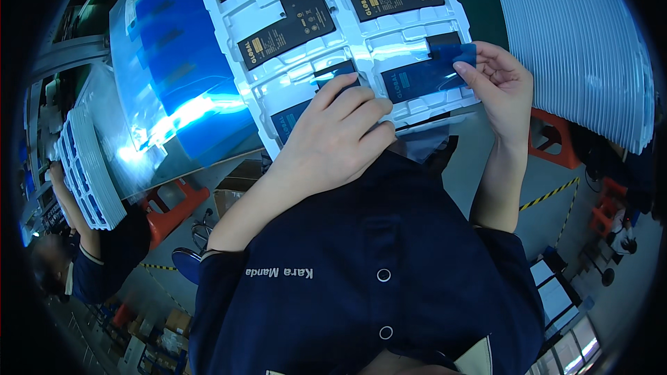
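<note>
A white moulded tray (pixel 338 7) holds several flat black battery packs in its pockets, such as one battery pack (pixel 288 28) with gold print. My right hand (pixel 501 87) pinches a blue film (pixel 434 80) between thumb and fingers at its right end. This film covers the near-right battery. Over the near-left pocket lies my left hand (pixel 337 135), its fingers bent and bunched. Its fingertips and thumb are largely hidden, so what they grip cannot be made out. Blue-tinted battery surface (pixel 286 121) shows beside that hand.
Blue film sheets (pixel 184 48) lie left of the tray on clear plastic. A tall stack of white trays (pixel 577 42) stands at right. At far left, a co-worker's arm (pixel 69 201) is beside another tray stack (pixel 87 167). Orange stools (pixel 177 212) stand below.
</note>
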### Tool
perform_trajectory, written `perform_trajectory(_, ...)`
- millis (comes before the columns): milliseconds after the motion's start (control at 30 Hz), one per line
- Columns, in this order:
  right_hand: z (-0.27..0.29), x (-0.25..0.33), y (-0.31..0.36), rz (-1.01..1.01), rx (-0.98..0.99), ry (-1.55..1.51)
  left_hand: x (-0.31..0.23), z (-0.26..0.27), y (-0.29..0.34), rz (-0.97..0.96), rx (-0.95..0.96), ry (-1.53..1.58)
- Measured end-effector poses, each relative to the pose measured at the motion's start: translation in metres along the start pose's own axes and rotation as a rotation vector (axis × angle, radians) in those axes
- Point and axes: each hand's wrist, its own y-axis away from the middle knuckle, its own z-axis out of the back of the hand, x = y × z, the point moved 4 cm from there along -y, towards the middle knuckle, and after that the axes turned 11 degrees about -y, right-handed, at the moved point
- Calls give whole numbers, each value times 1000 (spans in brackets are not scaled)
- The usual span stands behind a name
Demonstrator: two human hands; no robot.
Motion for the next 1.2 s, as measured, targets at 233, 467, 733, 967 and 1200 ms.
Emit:
perform_trajectory(233, 0, -3, -1, -3, -9, -15, 0, -2, -2, 22, 55, -14)
perform_trajectory(467, -2, -5, 1, 9, -33, 0, 0, -3, -5, 32, 107, -15)
perform_trajectory(733, 1, 31, 13, 136, -62, 451, 11, 7, 1, 84, 43, 259)
perform_trajectory(967, -66, 35, 23, 118, 351, 101, 32, 35, 23, 399, -84, 999)
perform_trajectory(1200, -123, 23, 2, 596, 350, 131, 52, 59, 46, 872, -159, 1165)
